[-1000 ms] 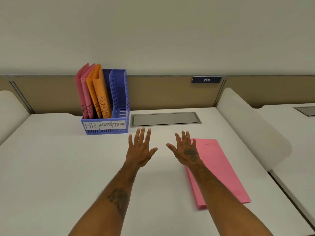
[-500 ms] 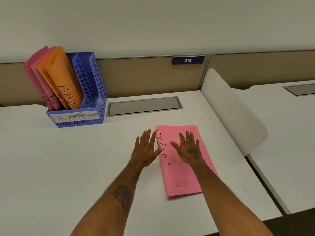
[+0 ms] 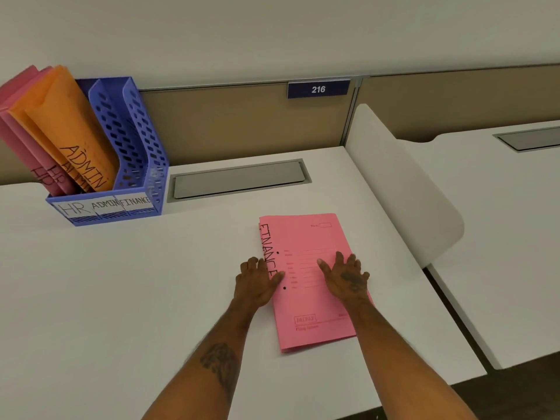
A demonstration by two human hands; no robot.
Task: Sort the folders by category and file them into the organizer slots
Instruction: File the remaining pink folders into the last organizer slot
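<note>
Both hands on the last loose folder, and the pickup is on!

Nearest in, the left hand sits at the left edge of the pink FINANCE folder, fingers bent by the edge and thumb over the cover. Whether it has a real pinch, I cannot tell. The right hand lies on the cover, fingers spread and flat. The folder is flat on the white desk, right of centre. Far left stands the blue organizer: pink HR folders in the left slot, orange ADMIN folders in the middle, and the right FINANCE slot looks empty. Seems to me the next move calls for lifting that edge, standing the folder upright and carrying it far left into that right slot.
</note>
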